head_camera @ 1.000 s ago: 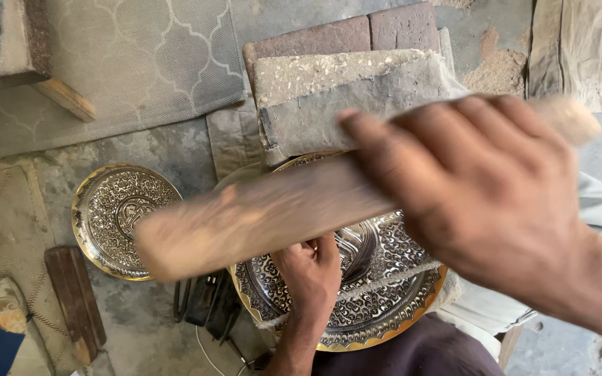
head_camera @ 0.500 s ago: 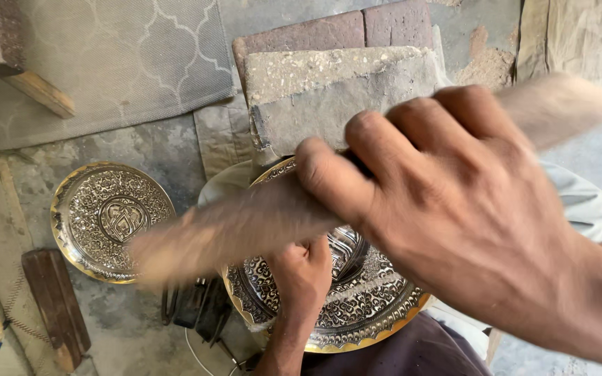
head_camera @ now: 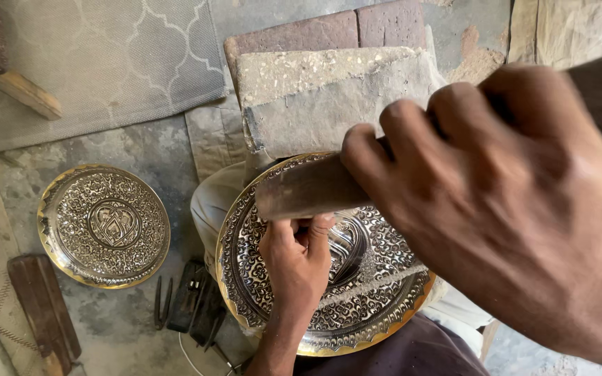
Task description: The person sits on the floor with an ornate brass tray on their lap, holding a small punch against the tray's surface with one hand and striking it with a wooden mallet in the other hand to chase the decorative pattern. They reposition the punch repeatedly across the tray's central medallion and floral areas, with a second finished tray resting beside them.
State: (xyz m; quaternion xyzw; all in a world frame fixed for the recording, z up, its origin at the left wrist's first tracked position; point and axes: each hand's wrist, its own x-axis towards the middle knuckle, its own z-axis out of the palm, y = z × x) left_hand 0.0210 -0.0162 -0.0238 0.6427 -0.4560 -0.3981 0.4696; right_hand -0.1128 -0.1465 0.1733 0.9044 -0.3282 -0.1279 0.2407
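Observation:
An engraved round metal plate (head_camera: 357,306) with a gold scalloped rim rests on my lap. My left hand (head_camera: 297,261) lies on its middle, fingers curled around something small that I cannot make out. Close to the camera, my right hand (head_camera: 503,202) grips a thick wooden mallet (head_camera: 308,188). The mallet's blunt end hangs over the plate's upper left part, just above my left fingers. My right hand hides the plate's right side.
A second engraved plate (head_camera: 104,226) lies on the stone floor at the left. Small dark metal tools (head_camera: 193,303) sit between the two plates. A wooden block (head_camera: 43,313) lies at lower left. A stone slab (head_camera: 329,97) on bricks stands behind the lap plate.
The right hand has swung the mallet, which stretched far left a second ago, back to the right and nearer the camera. The view shifted slightly. My left hand stays on the plate.

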